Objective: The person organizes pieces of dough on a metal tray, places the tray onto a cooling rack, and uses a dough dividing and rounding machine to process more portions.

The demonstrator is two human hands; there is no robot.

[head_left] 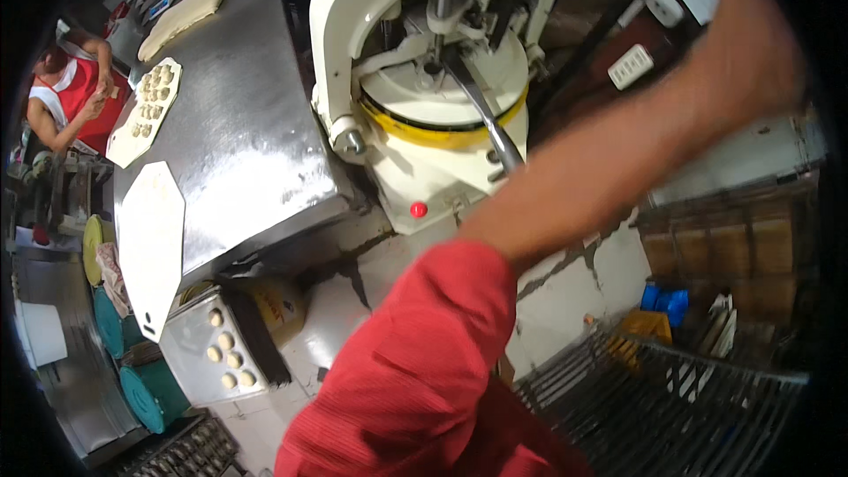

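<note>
My left arm, in a red sleeve, reaches up and across to the right. My left hand [764, 57] is smeared by motion at the upper right rim, so its fingers and anything in them cannot be made out. Behind the forearm stands a cream dough divider [446, 84] with a round head and a yellow ring [415, 134]. Its metal lever [481, 106] slants down toward my forearm, which hides the lower end. A red button [419, 209] sits on the base. My right hand is out of view.
A steel table [238, 115] on the left bears a long dough sheet [190, 13], a board [124, 143] with dough pieces and a white board [152, 234]. Below is a tray [194, 362] with several dough balls. Another person [75, 93] works far left; a dark rack [654, 406] stands lower right.
</note>
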